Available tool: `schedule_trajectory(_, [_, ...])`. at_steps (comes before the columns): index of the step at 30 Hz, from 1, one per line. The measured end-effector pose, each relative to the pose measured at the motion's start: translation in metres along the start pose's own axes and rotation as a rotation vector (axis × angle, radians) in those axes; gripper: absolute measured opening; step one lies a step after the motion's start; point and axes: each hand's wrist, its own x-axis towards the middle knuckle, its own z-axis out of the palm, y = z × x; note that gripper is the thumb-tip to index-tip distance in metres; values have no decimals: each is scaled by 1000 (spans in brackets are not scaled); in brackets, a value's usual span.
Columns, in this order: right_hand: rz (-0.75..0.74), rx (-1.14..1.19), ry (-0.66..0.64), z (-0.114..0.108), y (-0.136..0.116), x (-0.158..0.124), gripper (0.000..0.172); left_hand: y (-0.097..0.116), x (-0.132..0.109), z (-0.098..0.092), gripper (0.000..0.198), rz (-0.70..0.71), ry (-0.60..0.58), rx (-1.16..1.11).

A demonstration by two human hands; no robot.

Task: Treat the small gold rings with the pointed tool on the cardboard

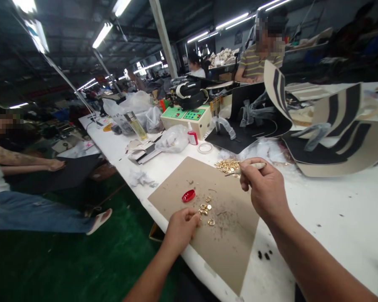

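Observation:
A brown cardboard sheet [227, 235] lies on the white table [340, 218]. My left hand [181, 228] rests on its near edge, fingers curled and pinched beside a small cluster of gold metal rings [205, 207]. My right hand [264, 188] is closed round a thin pale-handled tool [253, 166], its tip pointing toward a heap of gold rings [227, 165] at the sheet's far corner. A red cap [188, 195] lies on the cardboard left of the rings.
Black and cream bag panels [334, 138] spread across the table to the right. A green-topped control box [189, 117], a small bottle [192, 135], plastic bags [173, 139] and a tape roll [205, 147] stand behind. A seated person [6, 184] is at left; other people work farther back.

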Motion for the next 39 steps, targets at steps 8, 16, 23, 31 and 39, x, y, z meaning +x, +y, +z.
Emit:
schedule_trajectory(8, [35, 290, 145, -23, -3, 30, 21, 62, 54, 18, 17, 381, 32, 593])
schedule_trajectory(16, [44, 294, 163, -28, 2, 39, 22, 104, 142, 92, 22, 512, -52, 895])
schedule_trajectory(23, [88, 340, 156, -28, 4, 40, 23, 103, 160, 103, 26, 511, -72, 969])
schedule_trajectory(31, [91, 313, 115, -22, 3, 33, 23, 99, 137, 96, 11, 506, -89, 840])
schedule_trajectory(39, [104, 298, 41, -11, 0, 20, 20, 78, 71, 59, 7, 448, -48, 365])
